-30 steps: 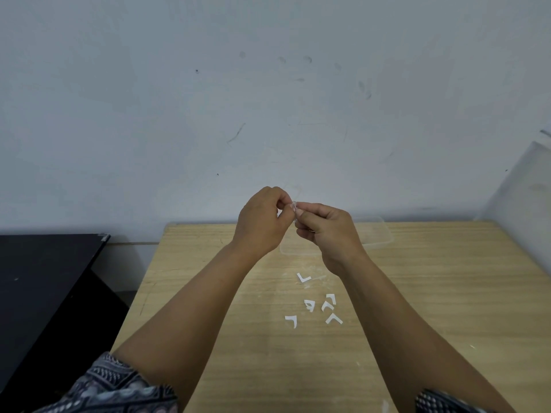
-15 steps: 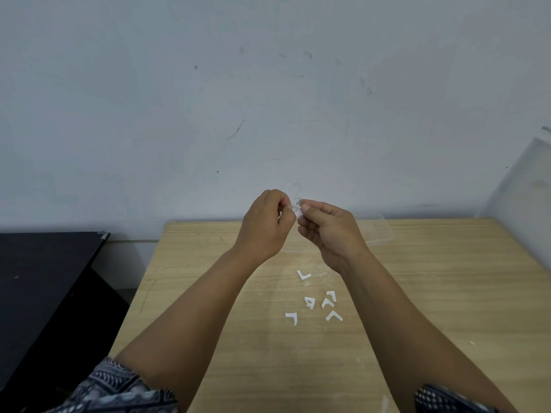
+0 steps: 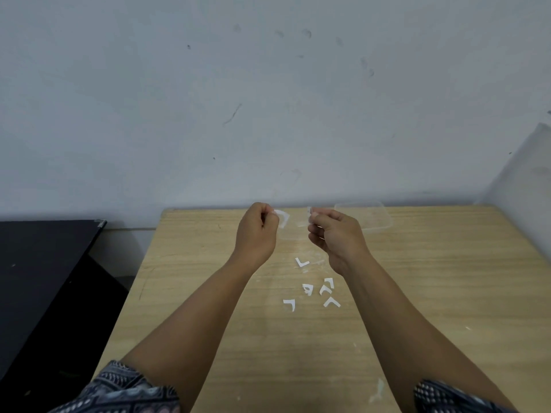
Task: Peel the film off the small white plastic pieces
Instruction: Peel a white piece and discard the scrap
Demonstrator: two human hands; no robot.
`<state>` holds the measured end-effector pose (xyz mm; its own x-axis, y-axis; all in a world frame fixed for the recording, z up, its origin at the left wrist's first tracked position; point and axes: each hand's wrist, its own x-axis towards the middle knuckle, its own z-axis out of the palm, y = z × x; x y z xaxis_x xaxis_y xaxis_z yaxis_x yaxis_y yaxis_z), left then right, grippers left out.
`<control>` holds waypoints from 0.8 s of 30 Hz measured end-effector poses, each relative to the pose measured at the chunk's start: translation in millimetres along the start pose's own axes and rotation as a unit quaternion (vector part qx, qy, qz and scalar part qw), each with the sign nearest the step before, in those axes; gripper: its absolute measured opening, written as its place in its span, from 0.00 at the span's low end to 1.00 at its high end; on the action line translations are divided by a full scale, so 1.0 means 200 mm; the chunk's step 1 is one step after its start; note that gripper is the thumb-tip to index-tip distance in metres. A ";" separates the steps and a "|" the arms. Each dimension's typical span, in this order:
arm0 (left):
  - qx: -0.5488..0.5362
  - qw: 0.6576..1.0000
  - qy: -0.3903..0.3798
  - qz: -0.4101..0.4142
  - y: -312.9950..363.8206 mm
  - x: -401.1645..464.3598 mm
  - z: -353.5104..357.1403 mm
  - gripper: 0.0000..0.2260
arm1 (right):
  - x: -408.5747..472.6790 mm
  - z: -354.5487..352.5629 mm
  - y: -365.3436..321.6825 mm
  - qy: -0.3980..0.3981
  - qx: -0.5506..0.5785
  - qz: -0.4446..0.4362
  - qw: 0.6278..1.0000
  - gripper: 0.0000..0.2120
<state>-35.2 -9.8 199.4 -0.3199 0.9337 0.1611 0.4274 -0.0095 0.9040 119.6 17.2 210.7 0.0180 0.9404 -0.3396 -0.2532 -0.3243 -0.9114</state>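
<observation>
Hands parted since a second ago: left hand (image 3: 257, 231) pinches a white piece (image 3: 282, 218), right hand (image 3: 334, 234) pinches what looks like film (image 3: 309, 210). Five pieces (image 3: 310, 289) lie on the table (image 3: 447, 293). Best pull slowly, grip close to the peel line.

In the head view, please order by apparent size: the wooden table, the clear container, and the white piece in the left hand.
1. wooden table
2. clear container, partly behind the right hand
3. white piece, pinched by the left hand

The piece sits nearer the camera, yet looks smallest.
</observation>
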 end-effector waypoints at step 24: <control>0.133 0.948 -0.114 -0.266 -0.67 -0.31 0.36 0.05 | 0.07 -0.40 0.48 0.003 -0.103 0.120 0.987 0.12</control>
<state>-11.5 -40.7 40.2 -0.3722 0.8340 -0.4074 0.4635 0.5473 0.6969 172.2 -8.0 99.8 -0.0135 0.8331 -0.5529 -0.0487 -0.5528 -0.8319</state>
